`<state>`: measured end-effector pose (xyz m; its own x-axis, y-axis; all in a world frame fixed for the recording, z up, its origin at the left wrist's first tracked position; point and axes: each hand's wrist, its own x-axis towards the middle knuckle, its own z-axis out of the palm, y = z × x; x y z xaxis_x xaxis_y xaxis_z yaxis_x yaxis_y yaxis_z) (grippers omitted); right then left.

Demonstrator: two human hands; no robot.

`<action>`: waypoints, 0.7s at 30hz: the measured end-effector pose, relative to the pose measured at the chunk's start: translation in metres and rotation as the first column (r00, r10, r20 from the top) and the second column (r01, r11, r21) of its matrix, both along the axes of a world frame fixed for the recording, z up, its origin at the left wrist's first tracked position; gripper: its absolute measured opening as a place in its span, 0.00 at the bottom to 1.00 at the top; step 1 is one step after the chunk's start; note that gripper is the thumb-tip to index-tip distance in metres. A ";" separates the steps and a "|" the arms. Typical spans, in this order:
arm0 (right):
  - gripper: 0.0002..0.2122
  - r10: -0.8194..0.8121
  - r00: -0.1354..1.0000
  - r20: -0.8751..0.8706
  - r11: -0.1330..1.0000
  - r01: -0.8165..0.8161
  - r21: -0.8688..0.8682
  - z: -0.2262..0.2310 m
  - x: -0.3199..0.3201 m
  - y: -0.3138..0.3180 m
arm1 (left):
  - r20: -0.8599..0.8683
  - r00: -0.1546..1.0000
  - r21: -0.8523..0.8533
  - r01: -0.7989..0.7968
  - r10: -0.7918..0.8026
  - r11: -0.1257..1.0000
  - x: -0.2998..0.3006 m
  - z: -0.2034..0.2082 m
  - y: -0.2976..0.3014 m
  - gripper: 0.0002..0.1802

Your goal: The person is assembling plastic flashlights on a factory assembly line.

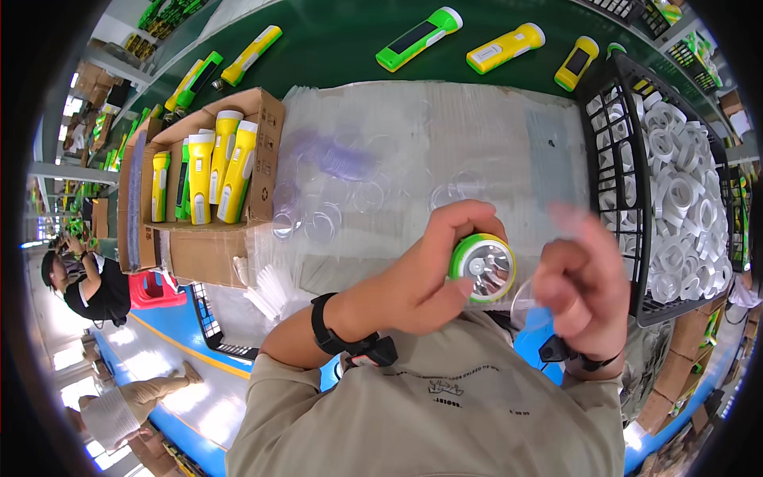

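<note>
A green and yellow flashlight (494, 267) is held by my left hand (421, 274), with its round reflector end facing up and its body hidden below. My right hand (580, 290), partly smeared by motion, is just to the right of it. Between its fingers is a thin clear lens disc (520, 304), apart from the flashlight. Ahead of my hands, loose clear discs (322, 222) and a fanned row of purplish-clear discs (342, 159) lie on the plastic-covered work surface (477, 127).
A black crate (610, 159) of white rings (679, 191) stands at the right. At the left, a cardboard box (266, 151) holds several flashlights (238, 171). More flashlights (420, 38) lie along the green bench (334, 48). Two people are at the far left.
</note>
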<state>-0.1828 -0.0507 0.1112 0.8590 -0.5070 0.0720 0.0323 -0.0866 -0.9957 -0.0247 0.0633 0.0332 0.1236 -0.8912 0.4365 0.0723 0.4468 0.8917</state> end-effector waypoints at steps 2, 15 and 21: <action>0.28 0.011 0.995 -0.104 0.998 -0.018 -0.065 0.002 0.013 -0.008 | 0.039 0.999 -0.023 0.015 -0.014 1.000 -0.002 -0.003 0.000 0.33; 0.36 0.082 0.993 -0.086 0.984 -0.094 -0.148 -0.034 0.034 -0.006 | 0.234 0.965 -0.023 0.126 -0.117 0.992 0.021 0.002 -0.002 0.30; 0.36 0.142 0.981 -0.130 0.984 -0.125 0.130 -0.029 0.039 0.003 | 0.142 0.976 0.030 0.164 -0.166 0.986 0.022 -0.008 0.000 0.30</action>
<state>-0.1437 -0.0481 0.0822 0.9170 -0.3844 -0.1066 -0.1029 0.0303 -0.9942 -0.0028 0.0630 0.0256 -0.0884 -0.9018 0.4230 0.0142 0.4235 0.9058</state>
